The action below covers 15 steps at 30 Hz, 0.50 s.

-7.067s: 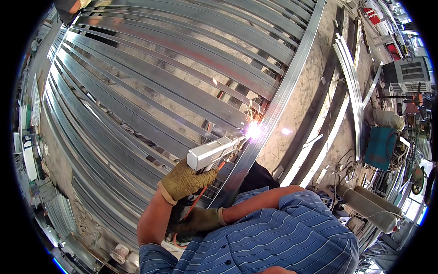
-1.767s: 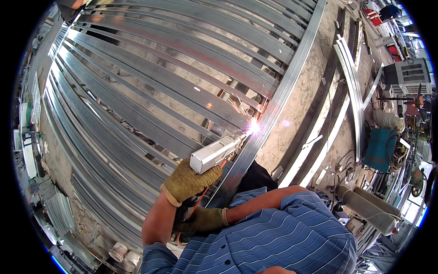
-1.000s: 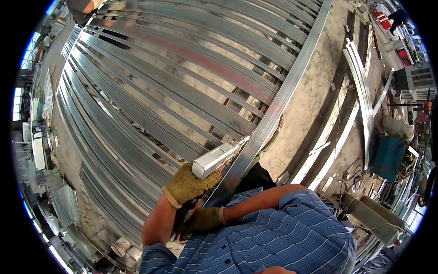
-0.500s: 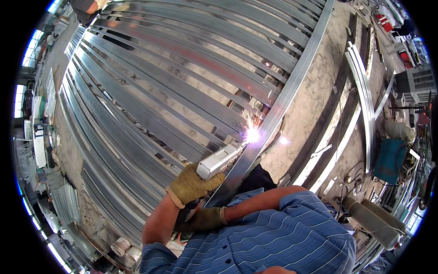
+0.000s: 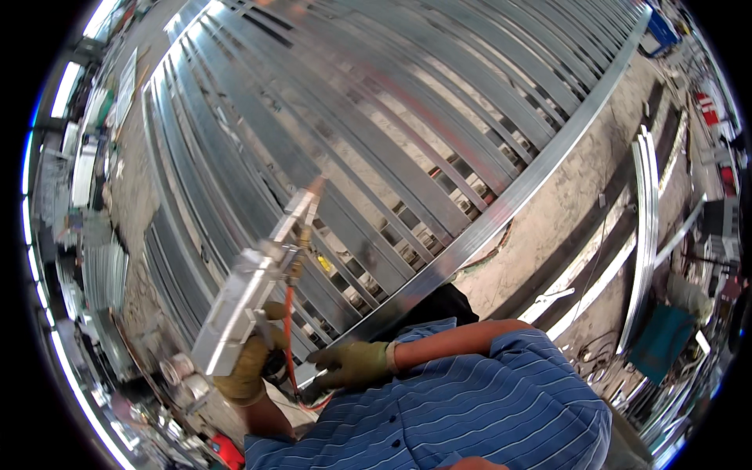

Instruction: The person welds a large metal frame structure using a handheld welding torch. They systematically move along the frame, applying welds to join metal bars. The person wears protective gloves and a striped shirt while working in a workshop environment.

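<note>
My left hand, in a tan work glove, is wrapped round the grip of a silver, boxy welding gun. The gun's narrow tip points up and away over the metal slats, with no spark at it. An orange hose hangs from the gun. My right hand, gloved too, lies in front of my shirt beside the hose, its thumb and fingers apart. Ahead lies a large panel of parallel grey metal slats, bordered on the right by a long metal beam.
Long pale metal bars lie on the floor to the right, near a teal box-like thing. Stacked metal profiles lie to the left of the panel. A white bucket and a red object are at lower left.
The bright weld flash and sparks at the beam have gone. My left hand has drawn the gun back left, off the beam, and turned it upward. The whole view has shifted.
</note>
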Motion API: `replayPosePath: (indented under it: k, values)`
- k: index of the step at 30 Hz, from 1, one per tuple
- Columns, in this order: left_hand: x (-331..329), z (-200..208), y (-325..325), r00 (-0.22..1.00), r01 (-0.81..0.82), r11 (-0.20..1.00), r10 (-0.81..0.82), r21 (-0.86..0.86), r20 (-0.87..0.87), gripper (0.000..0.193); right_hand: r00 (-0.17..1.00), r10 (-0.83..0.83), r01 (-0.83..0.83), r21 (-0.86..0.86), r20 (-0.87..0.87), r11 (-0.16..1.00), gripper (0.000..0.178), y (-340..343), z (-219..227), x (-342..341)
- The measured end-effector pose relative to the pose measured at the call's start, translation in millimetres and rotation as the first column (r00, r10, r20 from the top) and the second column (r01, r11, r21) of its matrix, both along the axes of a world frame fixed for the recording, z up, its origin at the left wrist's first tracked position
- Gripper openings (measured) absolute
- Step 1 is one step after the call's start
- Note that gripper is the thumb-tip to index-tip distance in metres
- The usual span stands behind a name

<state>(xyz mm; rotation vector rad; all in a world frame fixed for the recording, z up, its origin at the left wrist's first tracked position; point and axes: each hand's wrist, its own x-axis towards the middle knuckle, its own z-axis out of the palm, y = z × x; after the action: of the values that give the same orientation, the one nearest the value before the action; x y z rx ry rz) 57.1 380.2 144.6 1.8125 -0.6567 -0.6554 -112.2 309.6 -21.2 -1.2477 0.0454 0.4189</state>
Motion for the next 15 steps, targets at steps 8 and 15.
replayPosePath:
  k: [8, 15]
  values:
    - [8.3, 12.1, 92.4, 0.945, -0.323, 0.854, 0.318, -0.409, -0.081, 0.067, 0.828, -0.539, 0.552, -0.404, 0.156, 0.730, 0.065, -47.0, -51.2, -54.9]
    - [4.1, 13.7, 160.0, 0.934, -0.346, 0.689, 0.318, -0.637, -0.164, 0.086, 0.856, -0.421, 0.228, -0.949, 0.301, -0.217, 0.105, -208.7, -68.5, 5.8]
